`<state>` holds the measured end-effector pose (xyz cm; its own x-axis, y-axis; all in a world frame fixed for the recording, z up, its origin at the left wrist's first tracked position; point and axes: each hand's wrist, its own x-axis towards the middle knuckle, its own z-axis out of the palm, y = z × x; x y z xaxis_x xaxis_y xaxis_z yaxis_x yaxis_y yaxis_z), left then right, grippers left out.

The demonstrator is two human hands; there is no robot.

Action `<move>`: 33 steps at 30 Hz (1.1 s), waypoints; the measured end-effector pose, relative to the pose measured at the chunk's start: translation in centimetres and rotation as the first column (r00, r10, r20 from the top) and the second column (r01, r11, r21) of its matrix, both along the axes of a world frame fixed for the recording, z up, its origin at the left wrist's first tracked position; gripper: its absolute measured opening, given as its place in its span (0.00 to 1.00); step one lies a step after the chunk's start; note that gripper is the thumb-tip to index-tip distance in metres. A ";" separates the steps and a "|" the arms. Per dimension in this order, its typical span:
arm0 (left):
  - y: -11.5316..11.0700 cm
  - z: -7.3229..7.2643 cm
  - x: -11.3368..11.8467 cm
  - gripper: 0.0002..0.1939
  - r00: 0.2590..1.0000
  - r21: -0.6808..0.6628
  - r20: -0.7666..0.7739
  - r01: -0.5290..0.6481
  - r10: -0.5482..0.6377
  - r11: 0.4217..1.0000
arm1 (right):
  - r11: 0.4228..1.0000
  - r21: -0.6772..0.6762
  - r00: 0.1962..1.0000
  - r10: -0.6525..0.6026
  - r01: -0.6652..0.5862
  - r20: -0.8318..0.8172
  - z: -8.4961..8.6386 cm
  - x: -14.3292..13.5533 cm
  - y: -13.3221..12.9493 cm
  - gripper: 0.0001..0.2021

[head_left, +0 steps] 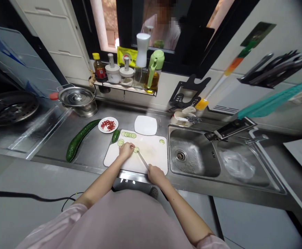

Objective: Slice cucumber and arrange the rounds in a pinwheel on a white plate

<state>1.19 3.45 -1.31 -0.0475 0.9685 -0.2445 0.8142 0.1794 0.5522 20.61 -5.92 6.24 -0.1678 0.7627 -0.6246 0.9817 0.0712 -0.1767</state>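
My right hand (156, 174) grips a kitchen knife (143, 161) by its handle, the blade slanting up and left over the white cutting board (151, 152). The knife's tip is at a round cucumber slice (136, 149). Beside that slice, my left hand (126, 151) rests on the board with its fingers bent together; what they hold, if anything, is hidden. Behind it lie a row of overlapping cucumber slices (129, 135) and a few more slices (120, 142). A short dark green cucumber piece (115, 136) sits at the board's left edge, and cut bits (161, 141) lie at its far right.
A long cucumber (81, 140) lies left of the board. Behind stand a small plate of chopped red pieces (108, 125) and a white plate (145, 125). To the right is a sink (192, 152) with a faucet (231, 128). A lidded metal pot (78, 100) stands back left, near a seasoning rack (130, 88).
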 end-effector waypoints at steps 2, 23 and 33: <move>0.0 0.1 0.0 0.11 1.000 -0.007 0.001 0.000 0.000 1.000 | 1.000 0.006 1.000 0.001 -0.001 -0.004 -0.1 0.2 -0.2 0.15; -0.1 0.2 0.1 0.12 1.000 -0.029 -0.025 0.011 -0.012 1.000 | 1.000 -0.007 1.000 -0.021 0.021 -0.008 0.4 -1.3 1.2 0.16; -0.1 0.6 0.3 0.12 1.000 -0.041 -0.024 0.004 -0.005 0.999 | 1.000 0.021 1.000 -0.012 0.012 0.000 0.2 -1.6 1.5 0.16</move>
